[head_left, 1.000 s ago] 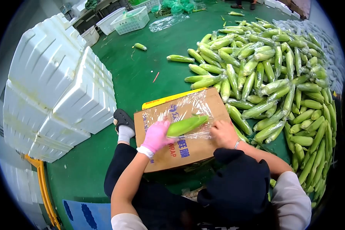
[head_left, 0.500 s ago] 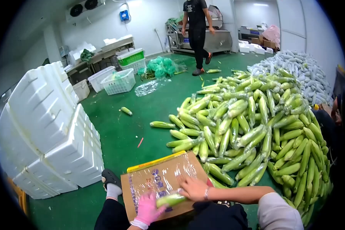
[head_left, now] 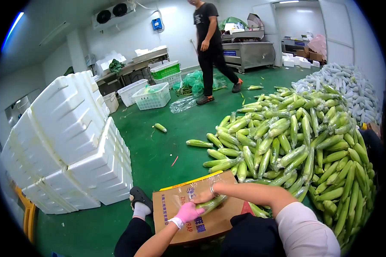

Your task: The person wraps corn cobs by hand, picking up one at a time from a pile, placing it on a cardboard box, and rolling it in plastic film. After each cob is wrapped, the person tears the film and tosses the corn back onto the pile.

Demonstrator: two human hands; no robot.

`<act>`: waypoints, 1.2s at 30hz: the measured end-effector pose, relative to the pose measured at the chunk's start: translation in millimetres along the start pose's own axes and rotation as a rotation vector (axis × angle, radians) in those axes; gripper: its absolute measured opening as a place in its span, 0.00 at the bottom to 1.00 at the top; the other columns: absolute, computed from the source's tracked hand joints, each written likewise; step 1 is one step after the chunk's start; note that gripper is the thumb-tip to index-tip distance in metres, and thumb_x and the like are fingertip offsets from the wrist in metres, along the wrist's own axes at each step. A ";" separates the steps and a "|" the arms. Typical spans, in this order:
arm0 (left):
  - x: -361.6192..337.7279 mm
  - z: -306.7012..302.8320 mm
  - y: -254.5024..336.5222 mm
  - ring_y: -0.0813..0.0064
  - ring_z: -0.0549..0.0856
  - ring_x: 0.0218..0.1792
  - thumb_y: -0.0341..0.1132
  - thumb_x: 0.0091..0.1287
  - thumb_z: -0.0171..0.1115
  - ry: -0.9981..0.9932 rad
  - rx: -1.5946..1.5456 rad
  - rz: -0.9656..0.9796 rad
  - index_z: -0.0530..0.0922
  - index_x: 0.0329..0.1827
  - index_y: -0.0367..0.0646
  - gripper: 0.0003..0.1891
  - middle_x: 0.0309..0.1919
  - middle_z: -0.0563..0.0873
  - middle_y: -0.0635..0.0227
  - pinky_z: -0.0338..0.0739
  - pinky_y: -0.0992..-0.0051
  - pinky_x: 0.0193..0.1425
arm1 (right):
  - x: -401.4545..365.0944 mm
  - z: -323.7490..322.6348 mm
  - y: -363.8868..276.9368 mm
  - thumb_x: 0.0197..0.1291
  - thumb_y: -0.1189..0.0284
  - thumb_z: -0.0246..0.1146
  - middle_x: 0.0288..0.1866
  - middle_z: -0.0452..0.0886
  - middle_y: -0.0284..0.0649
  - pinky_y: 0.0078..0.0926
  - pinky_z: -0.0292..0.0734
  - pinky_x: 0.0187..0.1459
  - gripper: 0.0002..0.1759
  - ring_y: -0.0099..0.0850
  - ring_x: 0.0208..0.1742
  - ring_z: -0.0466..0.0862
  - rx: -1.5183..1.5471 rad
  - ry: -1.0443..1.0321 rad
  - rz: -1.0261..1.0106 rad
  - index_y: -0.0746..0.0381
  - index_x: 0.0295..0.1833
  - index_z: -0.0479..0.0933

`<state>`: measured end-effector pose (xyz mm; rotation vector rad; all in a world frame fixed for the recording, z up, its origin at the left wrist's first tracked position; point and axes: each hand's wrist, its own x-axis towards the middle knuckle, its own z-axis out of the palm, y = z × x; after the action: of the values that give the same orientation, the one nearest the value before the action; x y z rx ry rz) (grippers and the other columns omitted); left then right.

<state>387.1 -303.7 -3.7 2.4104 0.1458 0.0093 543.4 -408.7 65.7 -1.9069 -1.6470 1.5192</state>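
A cardboard box [head_left: 171, 216] with printed lettering, including "WRAP", and a yellow strip along its far edge lies in front of me. On top of it rests a green ear of corn [head_left: 214, 204] with clear plastic film around it. My left hand [head_left: 188, 213], in a pink glove, is closed round the corn's left end. Bare and with a bracelet at the wrist, my right hand [head_left: 204, 195] is just beyond the corn, its fingers bent onto the clear film [head_left: 180, 198]. The right fingertips are partly hidden.
A large heap of corn [head_left: 283, 141], much of it wrapped, lies to the right, with pale wrapped produce [head_left: 343, 88] behind. White foam boxes [head_left: 68, 141] are stacked left. A person [head_left: 210, 43] walks beyond, near baskets [head_left: 152, 97]. One corn ear [head_left: 160, 127] lies on the floor.
My right hand has moved from the corn's right side to its far side, towards the left. The corn is now tilted, right end up and away. The person has stepped left.
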 end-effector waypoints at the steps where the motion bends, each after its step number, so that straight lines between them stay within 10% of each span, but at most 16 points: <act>1: -7.7 -9.5 23.5 0.49 0.86 0.44 0.61 0.60 0.63 -0.005 0.006 0.000 0.79 0.59 0.38 0.36 0.43 0.86 0.45 0.81 0.60 0.51 | -0.7 14.6 5.6 0.74 0.40 0.35 0.79 0.61 0.49 0.32 0.53 0.77 0.39 0.43 0.79 0.60 -0.072 0.031 -0.054 0.56 0.78 0.61; 3: -37.6 -34.4 94.4 0.52 0.86 0.44 0.63 0.63 0.59 -0.388 -0.192 -0.455 0.79 0.59 0.37 0.37 0.43 0.87 0.47 0.80 0.63 0.54 | 47.4 35.3 70.2 0.71 0.37 0.37 0.84 0.50 0.46 0.46 0.44 0.79 0.43 0.44 0.83 0.50 -0.320 0.133 -0.174 0.55 0.80 0.57; 8: -133.1 35.9 82.8 0.63 0.83 0.24 0.63 0.71 0.48 -0.430 -0.431 -0.314 0.77 0.59 0.35 0.35 0.34 0.85 0.54 0.78 0.69 0.25 | 18.1 94.6 73.0 0.66 0.40 0.53 0.82 0.56 0.42 0.56 0.48 0.75 0.41 0.46 0.80 0.55 -0.476 0.595 -0.243 0.55 0.75 0.63; 10: -177.9 62.9 90.2 0.71 0.77 0.16 0.65 0.73 0.44 -0.459 -1.527 -1.077 0.76 0.53 0.39 0.33 0.27 0.81 0.61 0.68 0.76 0.15 | 5.5 103.5 70.7 0.67 0.50 0.60 0.76 0.64 0.46 0.52 0.57 0.72 0.33 0.44 0.77 0.61 -0.328 0.738 -0.341 0.56 0.71 0.68; 12: -242.2 80.5 60.7 0.73 0.80 0.22 0.61 0.75 0.47 -0.774 -1.838 -0.974 0.76 0.54 0.43 0.29 0.29 0.83 0.64 0.73 0.78 0.22 | -20.9 130.5 69.6 0.67 0.54 0.61 0.73 0.68 0.48 0.48 0.61 0.70 0.30 0.44 0.74 0.66 -0.131 0.805 -0.414 0.57 0.70 0.69; 15: -262.2 71.0 95.5 0.77 0.83 0.33 0.54 0.73 0.56 -0.470 -1.179 -1.051 0.78 0.58 0.40 0.26 0.36 0.86 0.66 0.78 0.79 0.36 | -84.8 188.1 68.7 0.69 0.64 0.61 0.61 0.79 0.48 0.35 0.71 0.62 0.20 0.44 0.63 0.77 0.170 0.732 -0.388 0.60 0.62 0.76; 17: -266.7 84.8 39.4 0.82 0.80 0.41 0.47 0.71 0.61 -0.467 -0.875 -0.621 0.81 0.57 0.37 0.22 0.42 0.87 0.69 0.76 0.79 0.47 | -121.9 221.2 65.9 0.71 0.69 0.59 0.56 0.80 0.48 0.33 0.73 0.57 0.13 0.35 0.57 0.80 0.337 0.816 -0.523 0.63 0.55 0.78; 21: -128.2 -1.0 145.5 0.82 0.78 0.31 0.31 0.61 0.69 -0.038 -0.611 -0.355 0.82 0.43 0.33 0.11 0.30 0.82 0.73 0.74 0.81 0.37 | -155.8 233.5 89.4 0.65 0.67 0.63 0.38 0.82 0.38 0.32 0.74 0.47 0.12 0.25 0.42 0.77 0.882 0.829 -0.478 0.67 0.44 0.77; 26: -7.8 38.4 167.6 0.73 0.81 0.41 0.33 0.72 0.57 0.557 -1.022 0.028 0.78 0.44 0.36 0.09 0.38 0.82 0.63 0.75 0.77 0.49 | -150.0 257.9 116.6 0.61 0.70 0.66 0.39 0.83 0.34 0.29 0.76 0.46 0.12 0.22 0.42 0.78 0.824 1.104 -0.304 0.64 0.48 0.78; 29: 49.8 100.9 237.8 0.67 0.82 0.52 0.32 0.73 0.57 0.235 -1.188 -0.110 0.72 0.62 0.33 0.18 0.53 0.81 0.57 0.75 0.71 0.59 | -71.4 238.9 99.8 0.59 0.72 0.68 0.39 0.83 0.32 0.26 0.78 0.43 0.13 0.20 0.40 0.79 0.707 1.728 0.112 0.63 0.49 0.79; 30: 65.6 113.1 254.8 0.65 0.82 0.55 0.32 0.73 0.57 0.105 -1.287 -0.123 0.68 0.68 0.32 0.22 0.57 0.80 0.55 0.75 0.69 0.61 | -179.5 187.8 101.2 0.60 0.65 0.66 0.41 0.86 0.37 0.26 0.78 0.43 0.19 0.22 0.42 0.81 1.041 1.232 -0.467 0.64 0.53 0.79; 33: 100.2 122.4 241.0 0.65 0.82 0.56 0.34 0.73 0.58 0.030 -0.956 0.101 0.66 0.71 0.33 0.26 0.58 0.80 0.55 0.74 0.68 0.63 | -262.3 81.3 167.4 0.48 0.59 0.75 0.38 0.85 0.40 0.29 0.80 0.35 0.31 0.28 0.33 0.82 0.735 1.416 0.435 0.66 0.54 0.75; 35: 101.5 94.1 234.3 0.68 0.81 0.55 0.37 0.74 0.57 0.048 -0.886 0.050 0.68 0.69 0.33 0.24 0.54 0.81 0.57 0.74 0.70 0.62 | -323.7 40.4 222.3 0.51 0.56 0.74 0.60 0.79 0.54 0.29 0.83 0.46 0.52 0.35 0.51 0.84 0.436 1.758 0.221 0.67 0.75 0.57; 36: 94.4 79.6 218.0 0.70 0.81 0.54 0.36 0.76 0.55 0.051 -0.891 0.013 0.69 0.67 0.32 0.22 0.51 0.82 0.59 0.75 0.71 0.60 | -370.4 38.1 230.4 0.57 0.57 0.69 0.72 0.68 0.55 0.34 0.81 0.54 0.52 0.37 0.63 0.78 0.339 1.600 0.166 0.63 0.80 0.49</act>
<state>507.0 -507.9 78.3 1.5217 0.1155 0.1164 710.9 -812.5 91.4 -1.9902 -0.4376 -0.0447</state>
